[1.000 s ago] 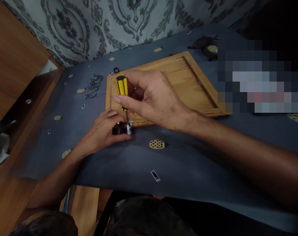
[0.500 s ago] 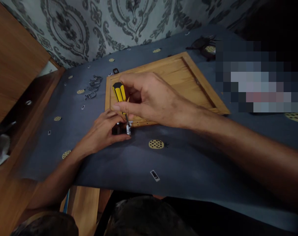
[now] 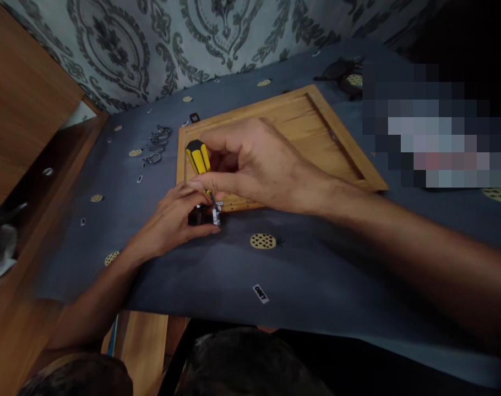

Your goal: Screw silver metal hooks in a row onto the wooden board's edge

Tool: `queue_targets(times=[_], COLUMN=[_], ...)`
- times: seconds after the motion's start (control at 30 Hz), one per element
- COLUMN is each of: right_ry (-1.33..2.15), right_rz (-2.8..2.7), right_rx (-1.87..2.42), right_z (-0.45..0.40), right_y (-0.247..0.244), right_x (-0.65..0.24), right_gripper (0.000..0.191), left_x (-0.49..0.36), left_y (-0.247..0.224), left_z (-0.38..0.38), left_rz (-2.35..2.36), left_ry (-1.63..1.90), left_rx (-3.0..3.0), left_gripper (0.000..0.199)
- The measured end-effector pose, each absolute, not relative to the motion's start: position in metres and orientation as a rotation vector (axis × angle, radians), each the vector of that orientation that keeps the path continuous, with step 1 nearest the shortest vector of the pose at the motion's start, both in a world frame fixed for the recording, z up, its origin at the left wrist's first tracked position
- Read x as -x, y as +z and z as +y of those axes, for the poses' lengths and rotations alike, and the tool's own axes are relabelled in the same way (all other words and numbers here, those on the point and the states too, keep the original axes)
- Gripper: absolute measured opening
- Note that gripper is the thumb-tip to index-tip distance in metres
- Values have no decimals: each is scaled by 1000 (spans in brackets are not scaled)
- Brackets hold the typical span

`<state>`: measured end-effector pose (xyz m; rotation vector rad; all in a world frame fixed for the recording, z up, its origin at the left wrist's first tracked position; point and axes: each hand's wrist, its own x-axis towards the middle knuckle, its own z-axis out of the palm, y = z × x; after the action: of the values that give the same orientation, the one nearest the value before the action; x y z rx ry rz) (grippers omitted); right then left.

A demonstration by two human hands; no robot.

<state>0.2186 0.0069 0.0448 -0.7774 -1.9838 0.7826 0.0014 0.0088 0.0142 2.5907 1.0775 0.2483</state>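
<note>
My right hand (image 3: 256, 165) grips a screwdriver (image 3: 198, 157) with a yellow and black handle, its shaft slanting down to a small metal bracket (image 3: 216, 215). Around that bracket, at the near left corner of a wooden panel (image 3: 250, 113), curl the thumb and fingers of my left hand (image 3: 174, 220). The panel has a raised frame and lies on a blue-grey cloth. A row of small dark holes runs along its near edge. The screwdriver's tip meets the bracket, but the exact contact point is too small to make out.
Several metal pieces (image 3: 157, 142) lie on the cloth (image 3: 217, 280) left of the panel. A small dark ring-shaped item (image 3: 194, 117) sits behind the panel's left corner. Dark sunglasses (image 3: 341, 74) rest at the back right, near a pixelated area. Wooden furniture (image 3: 27, 99) stands at the left.
The screwdriver's handle has tipped slightly to the left and turned in my right hand. My left hand has stayed almost still at the bracket.
</note>
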Motion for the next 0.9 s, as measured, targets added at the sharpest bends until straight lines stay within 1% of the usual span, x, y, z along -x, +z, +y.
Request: queue_targets(times=[0.07, 0.23, 0.4, 0.57, 0.73, 0.83, 0.9], right_ry=[732, 703, 581, 546, 538, 534, 545], right_rz=[-1966, -1966, -1981, -2011, -2005, -2004, -1994], right_rx=[821, 886, 877, 900, 914, 889, 862], right_z=[3, -2, 0, 0, 1, 1, 2], right_y=[45, 44, 39, 40, 41, 41, 40], right_x=[-213, -207, -207, -208, -209, -210, -211], right_gripper=[39, 39, 39, 36, 39, 41, 38], left_x=[0, 2, 0, -2, -4, -3, 2], left_y=[11, 6, 9, 14, 14, 15, 19], left_z=[9, 10, 10, 10, 7, 5, 6], left_rz=[1098, 1118, 1091, 1073, 1071, 1109, 1127], left_ry=[252, 242, 219, 204, 198, 196, 196], left_rx=[-2592, -2598, -2601, -2608, -2620, -2622, -2624], left_gripper=[41, 43, 43, 39, 36, 42, 54])
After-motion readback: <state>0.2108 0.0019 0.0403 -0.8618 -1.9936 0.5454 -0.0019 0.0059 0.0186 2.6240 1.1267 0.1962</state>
